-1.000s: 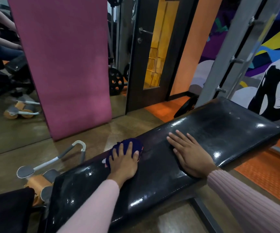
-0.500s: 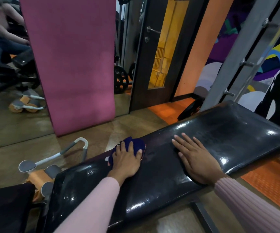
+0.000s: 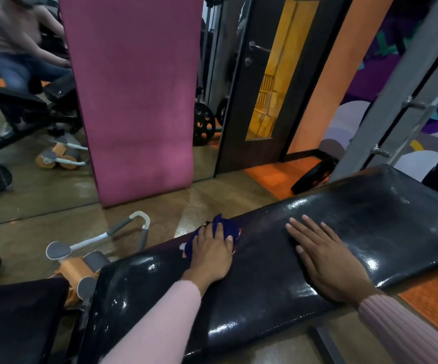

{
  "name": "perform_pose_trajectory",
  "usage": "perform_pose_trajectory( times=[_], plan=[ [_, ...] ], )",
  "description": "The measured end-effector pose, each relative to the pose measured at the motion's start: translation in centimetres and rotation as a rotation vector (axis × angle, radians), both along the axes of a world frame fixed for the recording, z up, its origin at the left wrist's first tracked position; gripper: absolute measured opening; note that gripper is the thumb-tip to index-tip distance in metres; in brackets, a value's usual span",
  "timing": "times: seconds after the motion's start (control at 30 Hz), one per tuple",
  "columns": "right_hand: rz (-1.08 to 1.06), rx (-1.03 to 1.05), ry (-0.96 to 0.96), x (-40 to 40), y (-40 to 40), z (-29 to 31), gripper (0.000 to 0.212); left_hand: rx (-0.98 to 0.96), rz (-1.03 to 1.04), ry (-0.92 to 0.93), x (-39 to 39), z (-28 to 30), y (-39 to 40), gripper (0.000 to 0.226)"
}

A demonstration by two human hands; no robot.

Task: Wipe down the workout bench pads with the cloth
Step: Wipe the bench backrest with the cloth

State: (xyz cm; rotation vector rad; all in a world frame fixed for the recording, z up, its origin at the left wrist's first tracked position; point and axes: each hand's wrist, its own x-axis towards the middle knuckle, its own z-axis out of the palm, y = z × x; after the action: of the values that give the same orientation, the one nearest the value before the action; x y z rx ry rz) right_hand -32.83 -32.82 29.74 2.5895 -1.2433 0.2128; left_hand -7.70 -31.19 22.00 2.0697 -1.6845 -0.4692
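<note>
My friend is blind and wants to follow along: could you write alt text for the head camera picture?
A person's left hand presses a dark blue cloth onto the far edge of a glossy black bench pad, while the right hand rests flat on the pad. Behind stand a pink mat and an orange ab roller on the floor.

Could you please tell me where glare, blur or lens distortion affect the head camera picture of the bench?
Head view: white glare spots dot the glossy black vinyl bench pad, strongest near its right edge; the grey metal rack upright leans from wide-angle distortion; the dark blue cloth under the left hand looks slightly soft; the right hand is fairly sharp.
</note>
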Motion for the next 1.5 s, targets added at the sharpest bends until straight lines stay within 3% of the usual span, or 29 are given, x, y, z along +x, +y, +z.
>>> perform_pose_trajectory(
  times=[0.23,0.47,0.7,0.87,1.0,1.2,1.4,1.5],
  plan=[
    [0.01,-0.001,-0.006,-0.1,-0.2,0.0,0.054,-0.014,-0.116,-0.02,-3.4,1.3,1.0,0.059],
    [0.006,-0.006,-0.005,-0.2,-0.1,-0.1,0.054,0.079,0.021,0.041,0.9,0.2,-0.3,0.058],
    [0.006,-0.013,0.001,-0.1,-0.2,-0.1,0.055,0.013,-0.075,0.002,-2.7,0.7,2.5,0.058],
    [-0.005,-0.016,0.021,0.0,-0.1,0.0,0.056,0.108,0.026,0.07,0.0,0.5,-0.7,0.058],
    [-0.005,-0.019,0.03,0.0,0.0,0.0,0.055,0.089,0.079,0.044,-0.3,0.2,1.9,0.058],
    [-0.013,-0.036,0.066,0.2,0.1,0.1,0.055,-0.005,-0.105,-0.024,-5.7,2.0,3.1,0.058],
    [-0.048,-0.097,0.148,1.2,0.0,0.1,0.051,0.116,0.085,0.059,-0.1,0.5,0.3,0.059],
    [-0.052,-0.13,0.053,3.2,0.6,-0.8,0.042,0.086,0.095,0.021,-0.7,-0.2,3.7,0.059]
  ],
)
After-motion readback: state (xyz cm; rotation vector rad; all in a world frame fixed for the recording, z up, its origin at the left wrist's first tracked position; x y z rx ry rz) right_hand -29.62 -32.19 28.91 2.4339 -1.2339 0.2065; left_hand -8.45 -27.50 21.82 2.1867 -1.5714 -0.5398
